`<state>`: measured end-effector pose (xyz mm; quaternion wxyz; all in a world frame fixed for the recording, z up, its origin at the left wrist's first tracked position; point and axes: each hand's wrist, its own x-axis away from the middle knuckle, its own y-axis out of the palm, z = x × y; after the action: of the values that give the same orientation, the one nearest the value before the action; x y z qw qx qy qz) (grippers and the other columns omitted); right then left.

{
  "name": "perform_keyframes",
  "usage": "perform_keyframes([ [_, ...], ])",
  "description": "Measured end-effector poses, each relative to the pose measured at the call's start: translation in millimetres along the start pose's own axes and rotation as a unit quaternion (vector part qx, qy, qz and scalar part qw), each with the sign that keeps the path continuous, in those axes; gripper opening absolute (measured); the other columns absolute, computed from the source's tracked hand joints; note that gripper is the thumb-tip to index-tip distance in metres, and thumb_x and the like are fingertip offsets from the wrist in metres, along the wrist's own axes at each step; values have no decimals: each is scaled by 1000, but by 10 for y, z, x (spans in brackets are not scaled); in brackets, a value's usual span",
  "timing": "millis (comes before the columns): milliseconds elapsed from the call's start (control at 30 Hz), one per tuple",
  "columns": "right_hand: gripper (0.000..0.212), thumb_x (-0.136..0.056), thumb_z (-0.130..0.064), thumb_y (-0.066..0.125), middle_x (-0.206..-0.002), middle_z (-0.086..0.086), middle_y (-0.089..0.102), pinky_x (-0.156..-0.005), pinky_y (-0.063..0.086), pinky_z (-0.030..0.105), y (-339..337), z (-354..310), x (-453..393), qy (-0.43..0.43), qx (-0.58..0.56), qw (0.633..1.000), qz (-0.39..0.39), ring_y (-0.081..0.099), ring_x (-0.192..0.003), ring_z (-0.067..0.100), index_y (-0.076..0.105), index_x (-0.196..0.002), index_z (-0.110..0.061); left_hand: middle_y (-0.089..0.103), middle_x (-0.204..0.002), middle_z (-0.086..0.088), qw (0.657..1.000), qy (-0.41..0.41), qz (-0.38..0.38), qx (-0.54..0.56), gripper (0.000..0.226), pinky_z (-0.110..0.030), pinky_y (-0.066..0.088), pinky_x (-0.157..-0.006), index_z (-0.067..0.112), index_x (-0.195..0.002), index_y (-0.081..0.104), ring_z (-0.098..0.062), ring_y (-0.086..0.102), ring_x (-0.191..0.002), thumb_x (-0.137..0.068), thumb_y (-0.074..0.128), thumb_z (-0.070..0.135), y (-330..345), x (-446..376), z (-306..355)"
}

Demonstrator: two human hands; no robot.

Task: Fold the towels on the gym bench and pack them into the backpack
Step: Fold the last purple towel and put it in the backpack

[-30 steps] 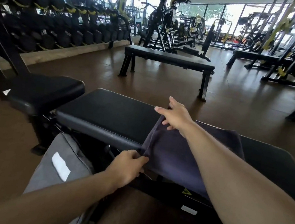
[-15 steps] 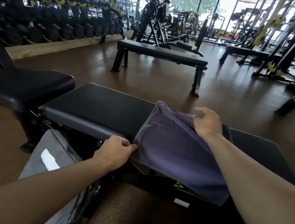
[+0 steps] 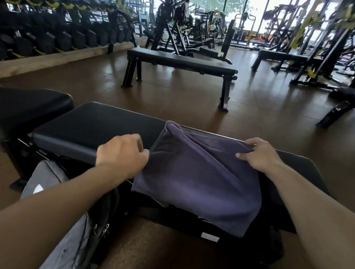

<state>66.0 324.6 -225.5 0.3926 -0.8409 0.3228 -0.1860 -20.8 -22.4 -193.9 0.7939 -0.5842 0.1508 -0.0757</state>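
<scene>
A purple towel [image 3: 198, 179] lies across the black gym bench [image 3: 97, 124], its near part hanging over the front edge. My left hand [image 3: 122, 154] pinches the towel's left edge at the bench front. My right hand [image 3: 259, 154] grips the towel's far right part, bunching the cloth there. A grey backpack [image 3: 65, 239] stands on the floor below my left forearm, against the bench frame; its opening is not visible.
A black seat pad [image 3: 19, 106] adjoins the bench on the left. A second flat bench [image 3: 181, 62] stands on the brown floor beyond. A dumbbell rack [image 3: 39, 28] lines the left wall. Machines [image 3: 318, 39] fill the back right.
My right hand slid from the towel's far left corner to its right side and took hold there. My left hand rose with the towel's left edge.
</scene>
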Motion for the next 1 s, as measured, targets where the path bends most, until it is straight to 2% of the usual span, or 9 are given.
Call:
perform_keyframes([
  [100,29,-77,-21,85,-103,1,74,-96,55,41,-18,-15,116,-4,-67,997,-39,69,-100,23,72,-102,-30,56,-132,-5,1000,24,-17,-6,54,-43,42,-102,21,-132,56,-28,48,-127,-93,56,57,269,-170,93],
  [167,25,-79,-16,82,-98,-2,74,-94,56,38,-31,13,192,-11,-75,996,-48,69,-98,22,72,-97,-30,52,-138,-10,999,17,-27,-8,65,-44,39,-107,15,-138,52,-31,43,-132,-93,54,61,403,-286,115],
  [333,47,-69,-18,88,-104,-3,74,-97,54,38,-173,168,368,6,-70,993,-93,69,-99,19,72,-113,-26,64,-124,-9,997,-14,-48,57,59,-43,47,-98,16,-120,63,-32,55,-120,-89,56,66,476,-392,331],
  [500,27,-73,-27,90,-92,-1,75,-85,55,33,-182,272,440,28,-118,992,-18,70,-89,19,74,-93,-19,70,-88,-7,979,2,-160,124,23,-33,50,-67,8,-90,69,-28,65,-84,-79,73,28,326,-405,430],
  [567,23,-76,-26,88,-91,2,75,-83,56,35,-176,260,465,19,-168,986,-5,69,-87,20,70,-88,-18,68,-78,-9,954,-13,-225,199,18,-37,57,-70,4,-85,70,-27,65,-75,-70,78,12,205,-404,373],
  [667,22,-79,-11,84,-90,7,74,-75,54,34,-192,158,552,-5,-238,971,-39,70,-83,22,63,-86,-16,74,-91,-12,895,-44,-337,288,27,-38,62,-81,8,-98,70,-24,70,-86,-73,80,4,151,-328,246],
  [800,26,-80,4,77,-87,8,71,-72,55,33,-271,-20,677,-32,-396,914,-81,68,-78,20,62,-91,-14,77,-107,-9,849,-112,-299,421,45,-43,57,-95,4,-111,74,-22,69,-99,-77,87,30,252,-299,177],
  [900,19,-85,-5,75,-92,6,73,-78,57,32,-377,-86,727,-47,-481,868,-116,71,-82,19,65,-95,-17,78,-106,-12,818,-129,-328,454,44,-47,56,-98,4,-115,74,-30,73,-104,-83,81,34,230,-279,180],
  [1000,17,-87,-17,74,-95,2,74,-71,58,28,-452,-122,776,-57,-520,842,-131,72,-85,16,66,-102,-18,74,-118,-14,768,-115,-364,515,37,-45,51,-104,7,-122,72,-32,69,-113,-92,69,29,172,-271,176],
])
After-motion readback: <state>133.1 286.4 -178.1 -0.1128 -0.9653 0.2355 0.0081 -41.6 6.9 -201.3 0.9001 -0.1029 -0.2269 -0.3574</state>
